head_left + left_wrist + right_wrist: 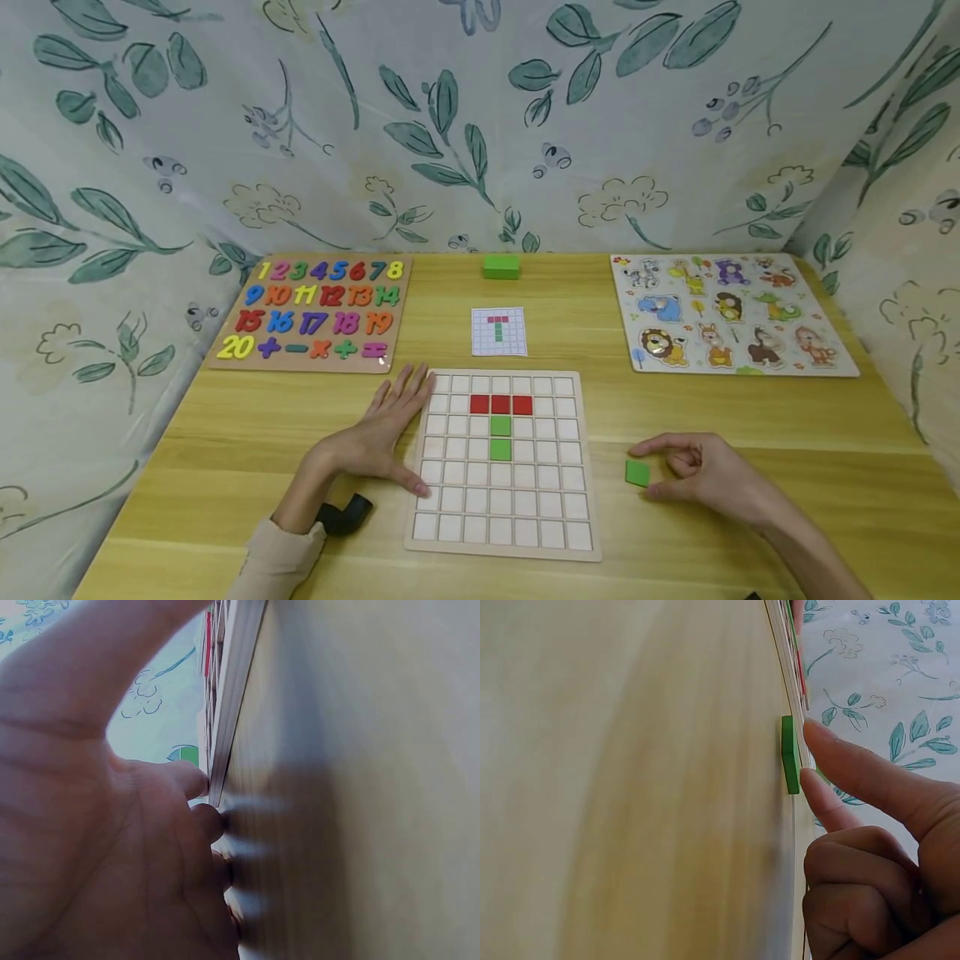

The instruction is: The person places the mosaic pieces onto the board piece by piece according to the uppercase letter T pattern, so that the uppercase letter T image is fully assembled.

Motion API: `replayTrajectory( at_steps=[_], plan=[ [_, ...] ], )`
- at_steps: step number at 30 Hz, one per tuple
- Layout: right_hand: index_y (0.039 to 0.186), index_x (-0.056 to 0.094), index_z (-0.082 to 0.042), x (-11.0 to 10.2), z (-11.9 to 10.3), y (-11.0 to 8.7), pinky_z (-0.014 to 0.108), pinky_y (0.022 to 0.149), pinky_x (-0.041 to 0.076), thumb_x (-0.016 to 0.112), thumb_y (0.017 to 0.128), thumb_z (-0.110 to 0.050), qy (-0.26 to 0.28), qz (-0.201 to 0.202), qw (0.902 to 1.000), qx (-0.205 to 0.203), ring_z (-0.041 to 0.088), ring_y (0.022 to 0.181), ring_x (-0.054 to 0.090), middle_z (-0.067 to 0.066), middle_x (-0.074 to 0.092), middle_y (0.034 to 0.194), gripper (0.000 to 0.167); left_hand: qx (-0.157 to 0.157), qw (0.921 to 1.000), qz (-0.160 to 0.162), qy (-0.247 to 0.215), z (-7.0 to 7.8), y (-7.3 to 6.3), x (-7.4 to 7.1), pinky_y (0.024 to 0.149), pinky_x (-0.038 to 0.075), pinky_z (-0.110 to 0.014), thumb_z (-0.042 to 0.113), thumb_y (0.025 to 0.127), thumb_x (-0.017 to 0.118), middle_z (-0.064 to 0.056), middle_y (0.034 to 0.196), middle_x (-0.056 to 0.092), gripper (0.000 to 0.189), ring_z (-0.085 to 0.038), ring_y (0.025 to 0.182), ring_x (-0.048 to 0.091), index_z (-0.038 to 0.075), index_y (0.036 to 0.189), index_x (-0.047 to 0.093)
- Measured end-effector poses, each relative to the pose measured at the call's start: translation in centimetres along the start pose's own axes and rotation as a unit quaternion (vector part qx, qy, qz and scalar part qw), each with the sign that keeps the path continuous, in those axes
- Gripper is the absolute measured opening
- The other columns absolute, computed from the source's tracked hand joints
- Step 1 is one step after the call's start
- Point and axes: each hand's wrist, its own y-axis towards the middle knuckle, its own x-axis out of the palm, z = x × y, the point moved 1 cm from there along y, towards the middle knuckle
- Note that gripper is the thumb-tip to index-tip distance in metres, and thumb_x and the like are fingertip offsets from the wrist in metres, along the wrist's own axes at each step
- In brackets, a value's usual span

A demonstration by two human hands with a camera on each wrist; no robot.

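A square wooden grid board (504, 554) lies at the front. Three red tiles (500, 405) form a row near its top, with two green tiles (501, 437) in a column below the middle one. The left hand (378, 442) is spread along the board's left edge, thumb at its lower left and fingers near the top corner. To the right, a loose green tile (637, 472) lies on the table. The right hand (708, 475) has thumb and index finger parted around this tile, other fingers curled; in the right wrist view the fingertips (817, 731) appear just above it, not closed on it.
Behind the board lies a small pattern card (498, 332) with a red and green T. A green block or stack (501, 267) stands farther back. A number puzzle (307, 317) lies at the back left, an animal puzzle (731, 317) at the back right. Patterned cloth (465, 125) surrounds the table.
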Motion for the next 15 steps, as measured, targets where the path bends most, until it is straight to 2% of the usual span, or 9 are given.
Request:
replayTrajectory(
  at_steps=[4, 15],
  plan=[
    [0.129, 0.068, 0.001, 0.04, -0.01, 0.02, 0.025, 0.056, 0.034, 0.088, 0.08, -0.018, 0.0, 0.004, 0.9999, 0.01, 0.005, 0.056, 0.024, -0.007, 0.022, 0.063, 0.056, -0.001, 1.0, 0.0, -0.001, -0.03, -0.04, 0.02, 0.126, -0.013, -0.066, 0.054, 0.066, 0.095, -0.014, 0.173, -0.022, 0.15, -0.038, 0.159, -0.025, 0.009, 0.166, -0.007],
    [0.12, 0.069, 0.002, 0.43, -0.18, 0.42, 0.024, 0.056, 0.035, 0.089, 0.079, -0.015, -0.009, 0.011, 0.9999, 0.004, 0.004, 0.056, 0.026, -0.008, 0.023, 0.063, 0.049, -0.002, 1.0, 0.0, 0.003, -0.03, 0.0, 0.02, 0.126, -0.013, -0.066, 0.055, 0.066, 0.094, -0.013, 0.173, -0.022, 0.15, -0.038, 0.159, -0.025, 0.009, 0.166, -0.007]
  ],
)
